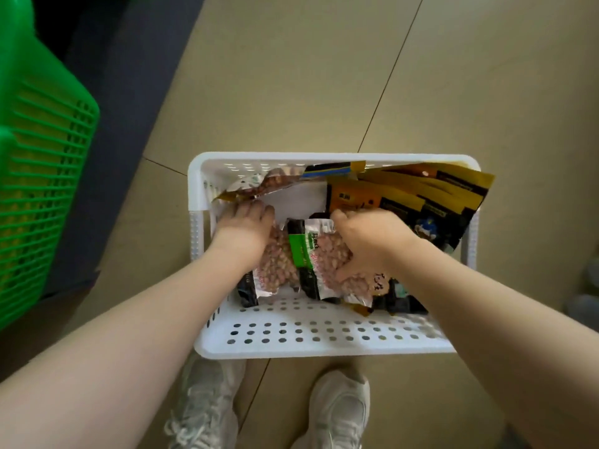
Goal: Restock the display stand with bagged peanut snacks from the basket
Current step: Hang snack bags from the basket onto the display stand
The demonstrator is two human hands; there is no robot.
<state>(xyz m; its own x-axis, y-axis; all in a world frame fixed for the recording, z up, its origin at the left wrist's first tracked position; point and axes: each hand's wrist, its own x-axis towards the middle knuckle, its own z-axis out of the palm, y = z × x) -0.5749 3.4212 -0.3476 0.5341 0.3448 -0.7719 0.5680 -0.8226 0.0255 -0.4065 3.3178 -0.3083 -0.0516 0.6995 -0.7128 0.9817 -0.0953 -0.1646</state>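
A white perforated basket point(324, 338) stands on the floor in front of my feet. Inside lie clear bags of peanuts with green-and-black labels point(301, 254). Yellow-and-black snack bags point(431, 196) lean against its right side, and another peanut bag point(275, 183) rests along the back wall. My left hand point(244, 222) reaches into the left part of the basket, fingers curled down onto a peanut bag. My right hand point(366, 241) grips the peanut bags in the middle, thumb pressed into the clear pack.
A green plastic crate point(42, 176) stands at the left edge, beside a dark strip of floor. Beige floor tiles surround the basket. My two light sneakers point(337, 413) stand just below the basket's near rim.
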